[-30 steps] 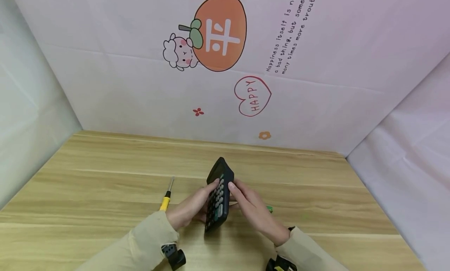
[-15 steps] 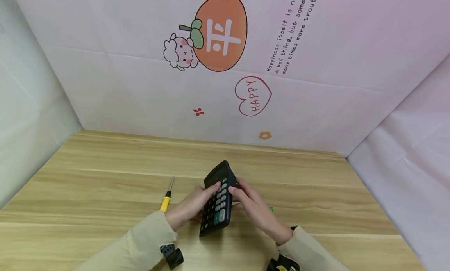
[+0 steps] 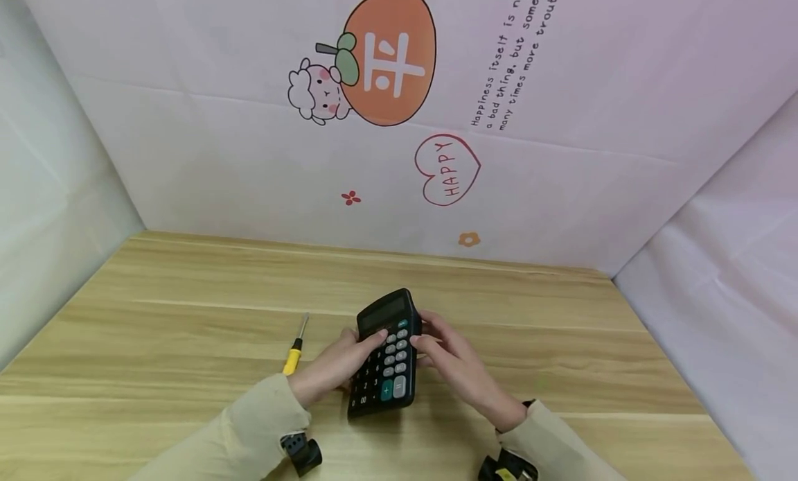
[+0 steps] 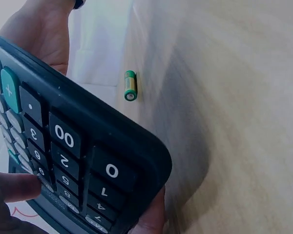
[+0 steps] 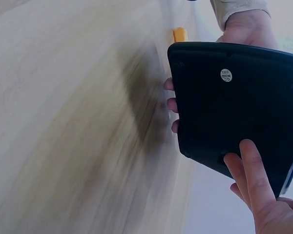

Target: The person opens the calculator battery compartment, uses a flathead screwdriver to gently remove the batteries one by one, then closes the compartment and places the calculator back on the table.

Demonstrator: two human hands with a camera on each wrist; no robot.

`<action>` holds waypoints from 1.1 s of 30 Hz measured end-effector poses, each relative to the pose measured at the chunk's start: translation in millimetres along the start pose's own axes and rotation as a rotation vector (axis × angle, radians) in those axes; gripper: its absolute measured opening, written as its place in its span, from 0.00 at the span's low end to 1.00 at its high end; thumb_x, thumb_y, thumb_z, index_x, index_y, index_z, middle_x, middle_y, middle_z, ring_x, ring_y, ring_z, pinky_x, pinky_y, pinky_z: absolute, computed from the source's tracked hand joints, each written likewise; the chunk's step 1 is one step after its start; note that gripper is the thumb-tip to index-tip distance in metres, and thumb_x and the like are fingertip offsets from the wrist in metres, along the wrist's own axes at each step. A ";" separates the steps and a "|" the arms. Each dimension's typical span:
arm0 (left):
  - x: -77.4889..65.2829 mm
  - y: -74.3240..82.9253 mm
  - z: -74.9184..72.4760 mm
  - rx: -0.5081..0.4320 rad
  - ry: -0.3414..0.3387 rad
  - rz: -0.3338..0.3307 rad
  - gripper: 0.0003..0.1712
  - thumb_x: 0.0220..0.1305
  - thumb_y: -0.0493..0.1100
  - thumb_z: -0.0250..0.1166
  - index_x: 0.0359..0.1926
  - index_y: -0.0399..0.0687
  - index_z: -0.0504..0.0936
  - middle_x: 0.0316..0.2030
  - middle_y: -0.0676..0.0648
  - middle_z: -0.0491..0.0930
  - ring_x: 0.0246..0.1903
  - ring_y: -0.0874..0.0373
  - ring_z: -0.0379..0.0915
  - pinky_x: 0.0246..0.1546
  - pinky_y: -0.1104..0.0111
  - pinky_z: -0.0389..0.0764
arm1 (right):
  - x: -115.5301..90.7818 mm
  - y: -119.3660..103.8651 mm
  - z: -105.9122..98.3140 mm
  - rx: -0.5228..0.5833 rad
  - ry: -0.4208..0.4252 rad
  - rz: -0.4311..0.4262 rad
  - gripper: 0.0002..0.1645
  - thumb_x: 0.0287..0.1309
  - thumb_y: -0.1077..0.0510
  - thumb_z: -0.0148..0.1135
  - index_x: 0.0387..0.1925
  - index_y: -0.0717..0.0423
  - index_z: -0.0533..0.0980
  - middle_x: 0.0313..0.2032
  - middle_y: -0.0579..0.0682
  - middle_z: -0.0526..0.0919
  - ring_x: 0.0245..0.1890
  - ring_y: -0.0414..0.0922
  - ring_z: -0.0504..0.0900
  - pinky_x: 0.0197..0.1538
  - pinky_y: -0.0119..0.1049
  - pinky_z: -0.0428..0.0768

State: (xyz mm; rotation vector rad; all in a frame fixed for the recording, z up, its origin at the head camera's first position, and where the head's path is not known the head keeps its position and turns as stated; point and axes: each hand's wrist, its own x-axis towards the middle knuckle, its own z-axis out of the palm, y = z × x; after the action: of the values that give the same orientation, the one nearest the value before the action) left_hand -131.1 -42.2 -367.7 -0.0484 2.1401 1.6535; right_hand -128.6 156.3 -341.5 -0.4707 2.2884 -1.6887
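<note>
A black calculator (image 3: 383, 356) is held above the table, its keys turned up toward the head camera. My left hand (image 3: 339, 363) grips its left side, with the thumb lying over the keys and the fingers behind. On the other side, my right hand (image 3: 458, 366) has its thumb at the calculator's right edge. In the right wrist view, fingers (image 5: 254, 170) of that hand touch the plain back, which bears a small round white sticker (image 5: 226, 75). A green and yellow battery (image 4: 130, 86) lies on the table beyond the calculator in the left wrist view.
A yellow-handled screwdriver (image 3: 294, 353) lies left of the calculator, beside my left hand. The wooden table (image 3: 187, 287) meets a printed white cloth backdrop (image 3: 249, 169) at its far edge. White cloth also hangs on both sides.
Both hands have turned the calculator from nearly edge-on so that its keys and screen face the head camera more. The right hand has shifted slightly right, and the battery is now hidden in the head view.
</note>
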 end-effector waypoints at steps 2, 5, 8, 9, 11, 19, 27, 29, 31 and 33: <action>0.5 0.1 -1.0 0.006 0.002 0.003 0.35 0.70 0.60 0.51 0.56 0.30 0.64 0.47 0.34 0.77 0.42 0.49 0.79 0.37 0.55 0.82 | -1.1 -1.4 -1.7 0.001 0.004 0.003 0.32 0.68 0.57 0.48 0.68 0.68 0.57 0.57 0.69 0.70 0.47 0.51 0.81 0.45 0.37 0.82; 1.0 0.2 -2.8 0.015 0.009 0.007 0.33 0.69 0.58 0.52 0.56 0.31 0.65 0.47 0.36 0.78 0.43 0.49 0.79 0.39 0.55 0.82 | -2.4 -2.7 -3.5 -0.001 0.001 -0.003 0.33 0.68 0.58 0.49 0.68 0.69 0.56 0.59 0.70 0.69 0.49 0.52 0.81 0.46 0.38 0.82; 0.9 -0.4 -4.6 0.013 0.021 0.021 0.32 0.69 0.57 0.54 0.55 0.31 0.67 0.46 0.37 0.79 0.43 0.49 0.79 0.39 0.55 0.82 | -3.2 -2.3 -5.1 -0.009 -0.008 -0.022 0.33 0.67 0.59 0.50 0.68 0.70 0.56 0.60 0.71 0.68 0.49 0.53 0.81 0.46 0.40 0.82; 0.8 -0.6 -5.2 0.017 0.028 0.027 0.32 0.69 0.57 0.54 0.55 0.31 0.67 0.46 0.37 0.79 0.43 0.49 0.79 0.40 0.55 0.82 | -3.3 -1.9 -5.5 -0.015 -0.008 -0.029 0.33 0.66 0.60 0.50 0.68 0.70 0.56 0.60 0.71 0.68 0.49 0.53 0.81 0.46 0.41 0.82; 0.5 -1.0 -6.2 0.008 0.038 0.042 0.30 0.68 0.55 0.56 0.54 0.31 0.68 0.45 0.37 0.80 0.43 0.49 0.80 0.41 0.55 0.81 | -3.4 -0.9 -6.0 -0.028 -0.002 -0.039 0.32 0.66 0.61 0.50 0.67 0.71 0.57 0.60 0.71 0.68 0.47 0.53 0.82 0.46 0.42 0.82; -1.7 -3.4 -11.1 0.027 0.072 0.074 0.27 0.66 0.51 0.60 0.52 0.31 0.67 0.42 0.38 0.80 0.41 0.51 0.80 0.44 0.57 0.81 | -2.9 2.2 -7.9 -0.137 0.076 -0.007 0.31 0.62 0.62 0.55 0.65 0.68 0.63 0.58 0.67 0.73 0.39 0.46 0.84 0.45 0.41 0.81; -2.9 -3.6 -16.0 0.103 0.116 0.052 0.29 0.64 0.48 0.63 0.57 0.33 0.65 0.43 0.39 0.80 0.39 0.53 0.79 0.40 0.60 0.80 | -3.3 6.0 -7.0 -0.176 0.136 0.041 0.30 0.63 0.63 0.56 0.65 0.67 0.64 0.59 0.64 0.73 0.45 0.49 0.83 0.47 0.39 0.80; -3.6 -2.9 -17.3 0.123 0.131 0.052 0.29 0.63 0.47 0.63 0.57 0.33 0.65 0.43 0.39 0.80 0.39 0.53 0.78 0.38 0.61 0.80 | -3.4 7.4 -7.0 -0.183 0.145 0.051 0.30 0.63 0.64 0.56 0.65 0.66 0.64 0.59 0.63 0.73 0.46 0.49 0.83 0.46 0.38 0.80; -4.0 -2.3 -18.3 0.141 0.142 0.055 0.29 0.62 0.45 0.64 0.57 0.33 0.66 0.42 0.39 0.80 0.38 0.53 0.77 0.37 0.61 0.79 | -3.1 9.1 -6.9 -0.184 0.149 0.058 0.29 0.63 0.65 0.56 0.64 0.66 0.65 0.59 0.63 0.74 0.45 0.49 0.83 0.46 0.37 0.80; -4.5 -1.8 -18.9 0.150 0.150 0.060 0.28 0.61 0.43 0.65 0.56 0.33 0.67 0.41 0.40 0.80 0.37 0.53 0.77 0.36 0.62 0.79 | -2.8 10.6 -6.8 -0.184 0.155 0.067 0.28 0.62 0.66 0.56 0.64 0.66 0.66 0.58 0.64 0.74 0.43 0.48 0.83 0.45 0.36 0.80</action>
State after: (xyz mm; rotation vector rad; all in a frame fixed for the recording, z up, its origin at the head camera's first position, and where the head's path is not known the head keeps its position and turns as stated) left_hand -132.5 -61.4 -364.0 -0.0654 2.3939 1.5615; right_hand -129.8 166.3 -349.6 -0.3051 2.5537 -1.5404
